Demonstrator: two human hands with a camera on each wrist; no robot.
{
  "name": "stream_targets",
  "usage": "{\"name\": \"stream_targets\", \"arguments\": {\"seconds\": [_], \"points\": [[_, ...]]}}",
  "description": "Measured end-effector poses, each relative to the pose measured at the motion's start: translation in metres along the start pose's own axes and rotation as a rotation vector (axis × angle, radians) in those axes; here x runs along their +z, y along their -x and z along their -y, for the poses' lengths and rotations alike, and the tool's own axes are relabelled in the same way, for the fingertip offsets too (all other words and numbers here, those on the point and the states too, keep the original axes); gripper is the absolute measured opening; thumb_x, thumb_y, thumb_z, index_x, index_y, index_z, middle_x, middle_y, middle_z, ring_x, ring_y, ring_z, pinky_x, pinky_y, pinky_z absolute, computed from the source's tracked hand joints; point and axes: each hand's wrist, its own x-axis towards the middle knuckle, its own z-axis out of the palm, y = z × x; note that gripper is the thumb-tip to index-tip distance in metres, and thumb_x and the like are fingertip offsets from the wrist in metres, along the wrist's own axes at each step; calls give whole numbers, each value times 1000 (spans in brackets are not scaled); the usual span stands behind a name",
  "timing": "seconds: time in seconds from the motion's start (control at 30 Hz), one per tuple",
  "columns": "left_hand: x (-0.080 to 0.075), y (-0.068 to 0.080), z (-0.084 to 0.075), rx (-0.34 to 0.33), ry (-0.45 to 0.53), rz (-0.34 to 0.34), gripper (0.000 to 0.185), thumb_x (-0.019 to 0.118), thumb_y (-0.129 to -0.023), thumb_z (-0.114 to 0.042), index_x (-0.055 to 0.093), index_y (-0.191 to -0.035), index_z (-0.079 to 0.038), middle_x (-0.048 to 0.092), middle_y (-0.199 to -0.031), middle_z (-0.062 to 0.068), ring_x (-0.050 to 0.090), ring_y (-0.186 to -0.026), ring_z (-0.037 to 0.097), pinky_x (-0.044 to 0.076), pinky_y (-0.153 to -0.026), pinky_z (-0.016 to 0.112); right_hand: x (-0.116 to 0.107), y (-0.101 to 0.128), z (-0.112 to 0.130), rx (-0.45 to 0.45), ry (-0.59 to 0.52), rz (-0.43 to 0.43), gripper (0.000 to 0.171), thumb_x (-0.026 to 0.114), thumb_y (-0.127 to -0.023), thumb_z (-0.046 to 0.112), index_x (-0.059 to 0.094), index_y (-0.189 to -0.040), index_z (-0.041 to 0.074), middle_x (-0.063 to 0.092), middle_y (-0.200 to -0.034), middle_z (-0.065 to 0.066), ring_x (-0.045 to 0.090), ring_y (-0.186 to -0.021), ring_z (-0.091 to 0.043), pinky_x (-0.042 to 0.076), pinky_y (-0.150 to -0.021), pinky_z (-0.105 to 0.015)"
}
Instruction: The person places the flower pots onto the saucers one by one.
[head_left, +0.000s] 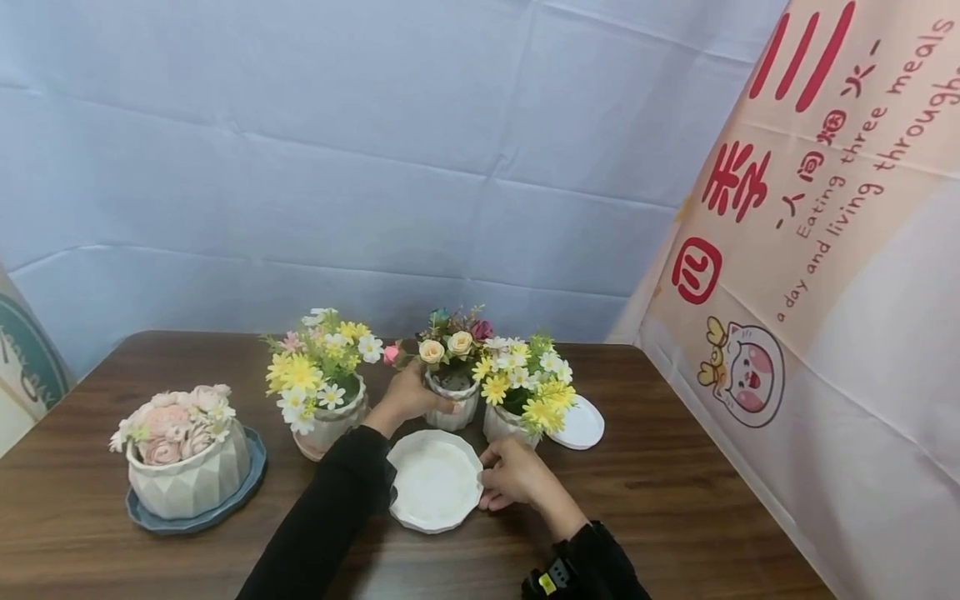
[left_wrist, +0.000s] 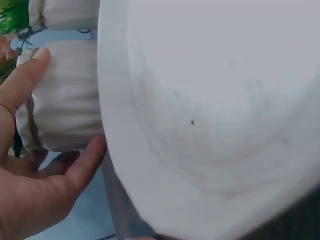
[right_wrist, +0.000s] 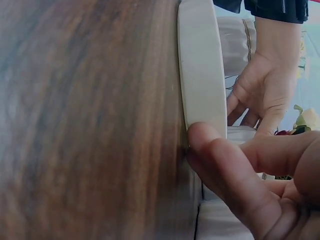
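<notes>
In the head view my left hand (head_left: 408,396) is at the middle flower pot (head_left: 453,408), a small white pot of cream and dark pink artificial roses. The left wrist view shows thumb and fingers (left_wrist: 92,155) spread round that pot's ribbed wall, with twine under its rim. A white scalloped saucer (head_left: 435,483) lies in front of it. My right hand (head_left: 517,475) holds the saucer's right edge; in the right wrist view its fingertips (right_wrist: 202,135) press the outer wall. The saucer fills much of the left wrist view.
White pots of yellow and white daisies stand left (head_left: 326,425) and right (head_left: 510,423) of the rose pot. A small white saucer (head_left: 581,423) lies behind the right one. Far left, a wide faceted pot (head_left: 191,475) of pale flowers sits on a blue saucer (head_left: 255,471).
</notes>
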Motion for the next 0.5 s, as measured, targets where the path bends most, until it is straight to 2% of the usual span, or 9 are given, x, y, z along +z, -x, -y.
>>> {"name": "stream_targets", "arguments": {"seconds": [0.17,0.33,0.5], "points": [[0,-4,3,-7,102,5,95,86,-63,-9,32,-141,-2,40,-137,20,38,-124,38,40,-93,49,-1,-1,0,0,-17,16,12,56,-85,-7,56,-97,-10,61,-61,-15,64,-55,-25,53,-50,-33],[1,-6,4,1,115,23,93,85,-63,-8,34,-141,-3,42,-136,20,39,-123,38,41,-92,48,-1,-1,0,12,-22,20,11,55,-86,-8,56,-97,-10,61,-61,-16,64,-55,-24,53,-50,-32],[1,-6,4,7,90,9,88,87,-62,-13,42,-137,-3,48,-131,19,43,-120,38,42,-90,48,-1,-1,0,14,-28,20,12,55,-86,-8,55,-98,-10,61,-62,-16,64,-55,-24,54,-50,-33]]}}
